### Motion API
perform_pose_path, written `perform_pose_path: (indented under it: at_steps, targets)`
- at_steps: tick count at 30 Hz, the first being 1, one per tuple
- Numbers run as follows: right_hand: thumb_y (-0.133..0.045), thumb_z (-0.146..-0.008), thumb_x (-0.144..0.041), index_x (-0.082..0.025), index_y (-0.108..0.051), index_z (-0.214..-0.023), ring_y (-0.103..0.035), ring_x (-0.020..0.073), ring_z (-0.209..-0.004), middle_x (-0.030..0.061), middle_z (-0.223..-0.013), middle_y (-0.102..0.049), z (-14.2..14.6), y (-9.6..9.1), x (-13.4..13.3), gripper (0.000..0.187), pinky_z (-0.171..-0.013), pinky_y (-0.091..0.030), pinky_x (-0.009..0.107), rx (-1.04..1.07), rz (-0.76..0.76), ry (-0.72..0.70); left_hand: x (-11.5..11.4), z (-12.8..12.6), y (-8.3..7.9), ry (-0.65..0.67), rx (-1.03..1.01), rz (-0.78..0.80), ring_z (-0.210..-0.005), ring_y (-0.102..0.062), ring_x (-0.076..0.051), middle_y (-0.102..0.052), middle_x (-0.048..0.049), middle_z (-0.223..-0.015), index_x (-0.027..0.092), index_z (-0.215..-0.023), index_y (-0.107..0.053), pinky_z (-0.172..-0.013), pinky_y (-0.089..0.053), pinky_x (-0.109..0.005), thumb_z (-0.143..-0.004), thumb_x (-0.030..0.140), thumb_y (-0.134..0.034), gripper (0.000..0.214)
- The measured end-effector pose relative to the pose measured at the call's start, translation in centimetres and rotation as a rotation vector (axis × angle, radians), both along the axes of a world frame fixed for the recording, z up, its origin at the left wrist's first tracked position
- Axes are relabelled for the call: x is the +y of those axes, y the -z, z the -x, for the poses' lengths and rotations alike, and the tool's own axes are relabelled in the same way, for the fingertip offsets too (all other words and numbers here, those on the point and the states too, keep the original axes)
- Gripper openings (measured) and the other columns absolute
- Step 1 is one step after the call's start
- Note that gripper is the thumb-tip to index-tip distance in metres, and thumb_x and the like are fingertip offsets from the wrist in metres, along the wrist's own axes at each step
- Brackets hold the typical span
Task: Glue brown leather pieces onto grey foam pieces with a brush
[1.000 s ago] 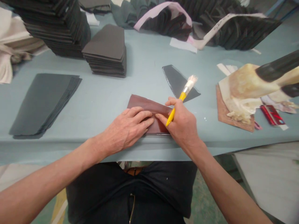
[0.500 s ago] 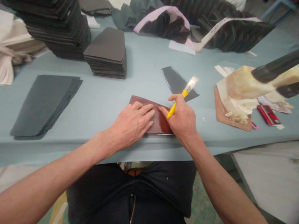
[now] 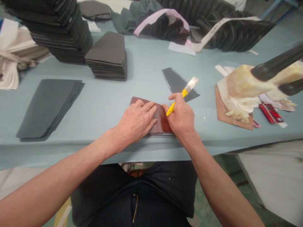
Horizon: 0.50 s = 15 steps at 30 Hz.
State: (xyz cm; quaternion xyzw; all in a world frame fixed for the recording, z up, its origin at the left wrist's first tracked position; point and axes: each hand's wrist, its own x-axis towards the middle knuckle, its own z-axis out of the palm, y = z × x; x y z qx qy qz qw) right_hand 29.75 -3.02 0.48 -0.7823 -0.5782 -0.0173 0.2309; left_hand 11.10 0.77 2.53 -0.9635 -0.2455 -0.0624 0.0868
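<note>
A glossy reddish-brown leather piece [image 3: 161,122] lies at the table's front edge. My left hand [image 3: 137,121] rests flat on its left part, fingers stretched out. Against its right side presses my right hand [image 3: 181,116], which also grips a yellow-handled paintbrush [image 3: 184,92] with pale bristles pointing up and away. Just beyond the brush is a dark grey cut piece [image 3: 174,79] with a shiny rim, lying flat by itself. The underside of the leather piece and the right fingertips are partly hidden.
To the left lie fanned dark panels [image 3: 48,107]. Behind them stand a short stack [image 3: 106,60] and a tall stack [image 3: 59,34] of dark pieces. A glue-crusted container [image 3: 241,85] with black handles sits at the right, near a red box [image 3: 271,113]. Bundled dark pieces [image 3: 236,34] line the back.
My right hand and the brush have shifted slightly left along the leather piece. The left hand stays on it, almost unmoved. The whole view has shifted a little.
</note>
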Motion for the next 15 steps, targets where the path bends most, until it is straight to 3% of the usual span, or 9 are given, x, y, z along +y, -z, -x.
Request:
perform_pose_path:
  at_steps: [6, 10, 15]
  targets:
    - [-0.049, -0.096, -0.027, -0.022, -0.059, -0.119, -0.068, 0.0253, -0.083, 0.0082, -0.101, -0.072, -0.9, 0.3, -0.4, 0.025, -0.073, -0.046, 0.035, 0.068, -0.085, -0.082, 0.3, 0.0, 0.8, -0.015, -0.07, 0.014, -0.099, -0.065, -0.032, -0.07, -0.0215, -0.137, 0.006, -0.129, -0.067, -0.091, -0.047, -0.048, -0.113, 0.033, -0.042, 0.039]
    - [-0.047, -0.097, -0.031, -0.022, -0.057, -0.119, -0.072, 0.0279, -0.096, 0.0102, -0.112, -0.075, -1.6, 0.1, -1.2, 0.026, -0.081, -0.051, 0.037, 0.089, -0.148, -0.137, 0.2, -0.1, 1.0, -0.02, -0.056, 0.0, -0.097, -0.064, -0.033, -0.071, -0.0205, -0.134, 0.008, -0.125, -0.068, -0.089, -0.048, -0.048, -0.113, 0.035, -0.044, 0.039]
    - [-0.046, -0.103, -0.035, -0.022, -0.058, -0.122, -0.073, 0.0272, -0.093, 0.0101, -0.115, -0.075, -0.8, -0.4, -2.1, 0.026, -0.08, -0.052, 0.038, 0.038, -0.149, -0.124, -0.1, -0.2, 1.0, -0.034, -0.134, 0.03, -0.109, -0.064, -0.037, -0.072, -0.0221, -0.128, 0.009, -0.12, -0.071, -0.097, -0.051, -0.053, -0.11, 0.032, -0.049, 0.033]
